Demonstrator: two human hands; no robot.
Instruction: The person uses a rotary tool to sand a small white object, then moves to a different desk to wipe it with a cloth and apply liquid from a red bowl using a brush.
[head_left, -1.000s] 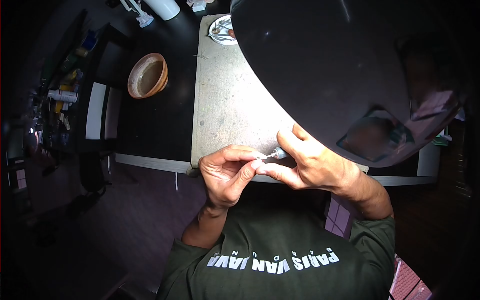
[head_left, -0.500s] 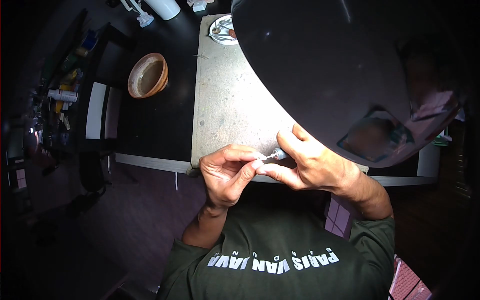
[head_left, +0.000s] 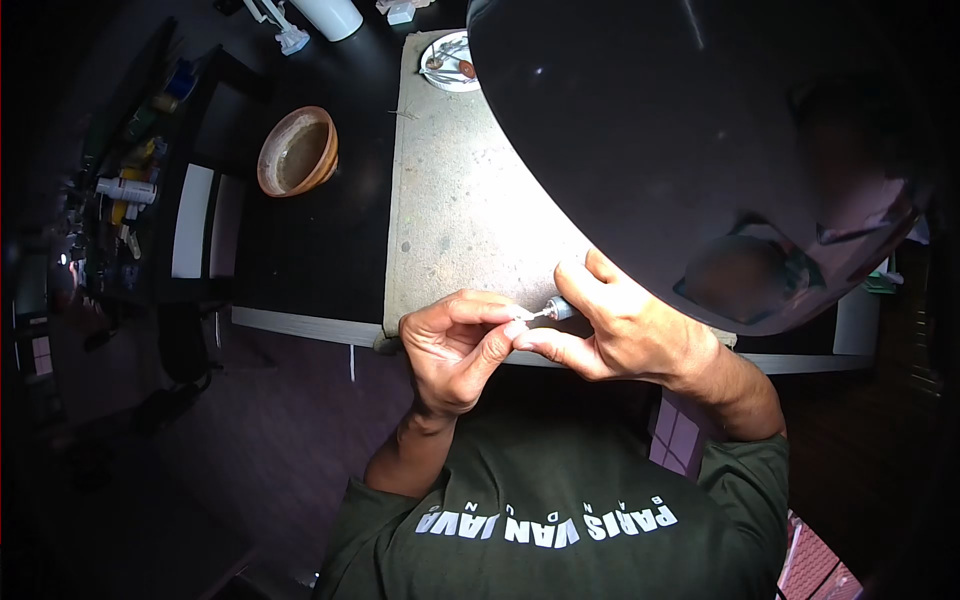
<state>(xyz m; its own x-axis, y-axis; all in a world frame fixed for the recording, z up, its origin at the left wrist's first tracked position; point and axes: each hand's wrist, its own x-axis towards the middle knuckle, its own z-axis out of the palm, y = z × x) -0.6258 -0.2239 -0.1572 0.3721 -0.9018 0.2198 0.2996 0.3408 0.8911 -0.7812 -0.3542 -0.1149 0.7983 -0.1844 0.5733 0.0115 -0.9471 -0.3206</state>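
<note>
My left hand pinches a tiny item between thumb and fingertips, too small to name. In my right hand is a small rotary tool with a metallic tip, which points left and meets the tiny item. The two thumbs are close together. Both hands are over the near edge of a pale, spotted cloth mat.
A brown bowl stands on the dark table left of the mat. A white plate with small tools lies at the mat's far edge. A large dark shade covers the upper right. Bottles and supplies crowd the far left.
</note>
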